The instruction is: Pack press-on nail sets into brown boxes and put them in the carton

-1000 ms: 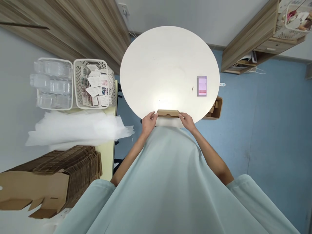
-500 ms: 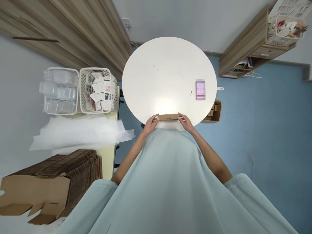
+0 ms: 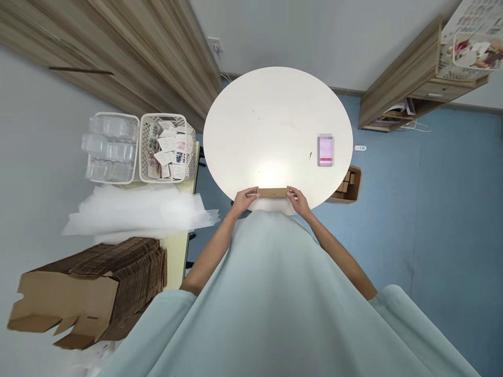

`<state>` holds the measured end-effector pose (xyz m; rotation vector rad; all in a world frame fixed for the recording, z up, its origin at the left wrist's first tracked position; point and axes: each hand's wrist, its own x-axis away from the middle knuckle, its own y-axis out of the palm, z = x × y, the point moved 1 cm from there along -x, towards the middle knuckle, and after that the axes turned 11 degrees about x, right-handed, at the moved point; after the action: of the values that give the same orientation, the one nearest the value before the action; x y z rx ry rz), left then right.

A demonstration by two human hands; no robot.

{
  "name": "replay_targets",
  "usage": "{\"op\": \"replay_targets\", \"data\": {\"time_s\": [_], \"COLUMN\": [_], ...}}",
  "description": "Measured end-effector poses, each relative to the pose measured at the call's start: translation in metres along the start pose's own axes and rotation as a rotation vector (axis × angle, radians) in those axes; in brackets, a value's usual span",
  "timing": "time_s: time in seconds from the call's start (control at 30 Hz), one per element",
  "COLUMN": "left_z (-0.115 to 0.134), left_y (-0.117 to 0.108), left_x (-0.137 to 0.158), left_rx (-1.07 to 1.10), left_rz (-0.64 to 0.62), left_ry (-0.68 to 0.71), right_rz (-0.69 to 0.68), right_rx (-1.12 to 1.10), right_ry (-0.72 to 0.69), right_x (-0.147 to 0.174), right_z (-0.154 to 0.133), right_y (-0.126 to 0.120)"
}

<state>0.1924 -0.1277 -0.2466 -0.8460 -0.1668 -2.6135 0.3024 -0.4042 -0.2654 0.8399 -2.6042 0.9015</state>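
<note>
A small brown cardboard box (image 3: 273,192) is held between both hands at the near edge of the white oval table (image 3: 275,115). My left hand (image 3: 244,201) grips its left end, with thumb and fingers closed on the corner. At the opposite end, my right hand (image 3: 299,201) pinches the box in the same way. The long side facing me shows a faint rounded notch. What lies inside the box is hidden. To the right on the tabletop is a phone (image 3: 326,151) with a blurred pinkish screen.
Left of me, a side table (image 3: 176,262) bears a basket of clear plastic containers (image 3: 112,146), a basket of small packets (image 3: 167,152), white sheets (image 3: 137,212) and stacked flat cardboard (image 3: 78,293). Small boxes fill a carton (image 3: 356,186) at right. Wooden cabinets (image 3: 404,78) flank the wall.
The side of the box facing me now looks flatter, its notch less distinct than before. Both hands stay at the box ends. The whole view has shifted slightly.
</note>
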Motion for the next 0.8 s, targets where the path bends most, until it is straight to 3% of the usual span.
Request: {"op": "replay_targets", "data": {"time_s": [0.27, 0.53, 0.7, 0.8], "left_z": [0.004, -0.03, -0.052, -0.059], "left_y": [0.007, 0.025, 0.045, 0.053], "left_x": [0.011, 0.04, 0.044, 0.048], "left_rx": [-0.059, -0.011, -0.05, -0.056], "left_rz": [0.07, 0.103, 0.097, 0.145], "left_ry": [-0.025, -0.098, -0.173, -0.156], "right_rz": [0.007, -0.007, -0.015, 0.014], "right_rx": [-0.009, 0.001, 0.045, -0.082], "right_ry": [0.076, -0.033, 0.124, 0.18], "right_x": [-0.003, 0.022, 0.034, 0.042], "right_z": [0.005, 0.019, 0.036, 0.043], "right_y": [0.008, 0.001, -0.001, 0.001]}}
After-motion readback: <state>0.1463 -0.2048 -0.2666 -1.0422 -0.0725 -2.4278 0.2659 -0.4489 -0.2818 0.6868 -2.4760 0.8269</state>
